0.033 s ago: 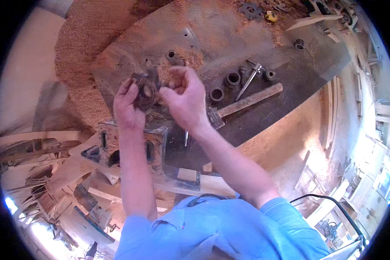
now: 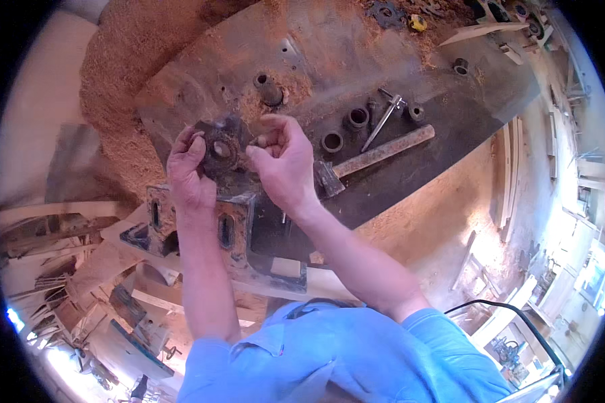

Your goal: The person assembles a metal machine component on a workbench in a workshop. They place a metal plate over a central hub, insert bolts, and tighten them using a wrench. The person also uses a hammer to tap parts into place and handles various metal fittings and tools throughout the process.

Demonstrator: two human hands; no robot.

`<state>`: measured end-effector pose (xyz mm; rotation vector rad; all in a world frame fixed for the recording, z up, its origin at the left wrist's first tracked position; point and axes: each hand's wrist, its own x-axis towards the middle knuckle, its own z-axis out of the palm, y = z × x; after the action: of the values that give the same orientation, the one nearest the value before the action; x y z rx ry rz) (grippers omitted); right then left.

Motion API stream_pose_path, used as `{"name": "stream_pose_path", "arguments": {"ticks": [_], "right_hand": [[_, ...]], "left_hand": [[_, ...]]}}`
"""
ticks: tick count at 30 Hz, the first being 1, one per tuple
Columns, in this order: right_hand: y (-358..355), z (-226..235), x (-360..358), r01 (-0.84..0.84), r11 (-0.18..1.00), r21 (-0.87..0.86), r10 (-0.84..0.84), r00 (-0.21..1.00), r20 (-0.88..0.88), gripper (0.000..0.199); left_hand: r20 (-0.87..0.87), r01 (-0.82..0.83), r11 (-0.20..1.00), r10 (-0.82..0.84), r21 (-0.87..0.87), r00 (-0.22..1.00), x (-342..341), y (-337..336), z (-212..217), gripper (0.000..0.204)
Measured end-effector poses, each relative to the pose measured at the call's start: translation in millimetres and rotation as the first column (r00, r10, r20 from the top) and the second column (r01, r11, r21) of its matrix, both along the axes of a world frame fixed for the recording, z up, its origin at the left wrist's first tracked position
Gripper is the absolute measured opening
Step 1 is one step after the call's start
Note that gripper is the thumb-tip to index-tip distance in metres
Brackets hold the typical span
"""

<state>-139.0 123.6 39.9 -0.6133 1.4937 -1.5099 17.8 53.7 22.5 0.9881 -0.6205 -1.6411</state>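
Observation:
My left hand (image 2: 193, 171) grips a dark, greasy metal part with a round hole (image 2: 222, 149) by its left side, holding it above the metal table. Just right of that part is my right hand (image 2: 284, 160), its thumb and fingers curled together in a pinch. Whatever lies between those fingertips is too small to name. A short upright metal tube (image 2: 269, 91) stands beyond my hands. Close to my right wrist lies a hammer (image 2: 383, 153), with its head toward me. Two metal rings, one near (image 2: 332, 142) and one farther (image 2: 357, 118), sit beyond the handle.
A T-handled metal tool (image 2: 384, 121) lies beside the rings, with another small collar (image 2: 416, 112) to its right. Sawdust (image 2: 114, 101) is heaped at the table's left. A slotted cast bracket (image 2: 238, 228) stands at the near edge. A yellow object (image 2: 417, 23) lies at the back.
The dark part is turned so its hole faces up more plainly, and my left hand has shifted slightly left and nearer. My right hand has moved slightly; the upright tube shows more fully.

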Motion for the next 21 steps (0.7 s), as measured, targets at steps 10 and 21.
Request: {"name": "stream_pose_path", "arguments": {"ticks": [10,21], "right_hand": [[34,-68,-89,0.032,0.981,0.194,0.158,0.458,-0.875,0.043],[33,-107,-115,-0.168,0.974,0.154,0.212,0.414,-0.885,0.039]], "left_hand": [[0.447,-0.093,0.973,0.182,-0.213,0.876,51,28,-7,0.036],[0.766,-0.097,0.937,0.331,-0.336,0.551,45,39,-12,0.025]]}}
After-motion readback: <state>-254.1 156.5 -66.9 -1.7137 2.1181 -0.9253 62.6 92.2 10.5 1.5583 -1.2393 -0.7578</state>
